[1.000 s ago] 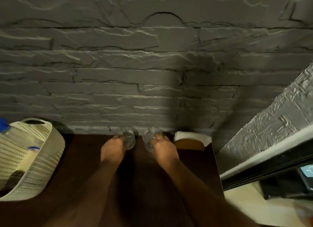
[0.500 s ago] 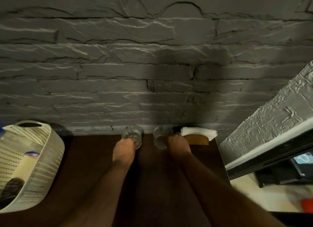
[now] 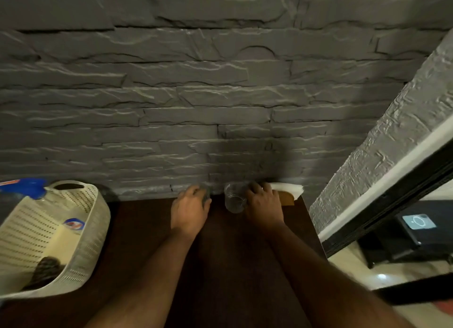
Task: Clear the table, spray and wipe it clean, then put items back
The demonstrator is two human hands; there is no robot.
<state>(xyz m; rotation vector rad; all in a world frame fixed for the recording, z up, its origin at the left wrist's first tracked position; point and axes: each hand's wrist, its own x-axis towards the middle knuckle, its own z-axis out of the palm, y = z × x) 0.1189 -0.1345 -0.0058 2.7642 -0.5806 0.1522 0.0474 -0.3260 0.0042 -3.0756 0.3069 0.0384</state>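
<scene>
Both arms reach across the dark brown table (image 3: 147,229) to its far edge, where it meets the grey stone-pattern wall (image 3: 196,95).

Left hand (image 3: 188,209): the fingers are curled round a clear glass (image 3: 205,196) at the far edge, near the middle of its length. The hand covers most of this glass; only a sliver of it shows past the knuckles, so its stance cannot be judged.

Right hand (image 3: 263,205): it rests just beside a second clear glass (image 3: 234,198), which stands upright at the far edge. The thumb side lies against the glass, while the fingers (image 3: 255,188) spread toward the wall. Whether they clamp the glass or merely touch it cannot be told.

The two glasses stand near each other with a strip of bare table between them.

At the far right corner sits a brown holder (image 3: 287,198) with white paper napkins (image 3: 288,187), touching the right hand's outer side.

At the table's left edge stands a cream perforated basket (image 3: 83,244). Inside it lies a bottle with a blue cap (image 3: 29,188), a pale object with a round blue and red label (image 3: 73,223), and a dark bundle (image 3: 46,269) too dim to identify.

Beyond the right edge is a white textured ledge (image 3: 392,144), and below it a phone (image 3: 419,222) on a dark surface.
</scene>
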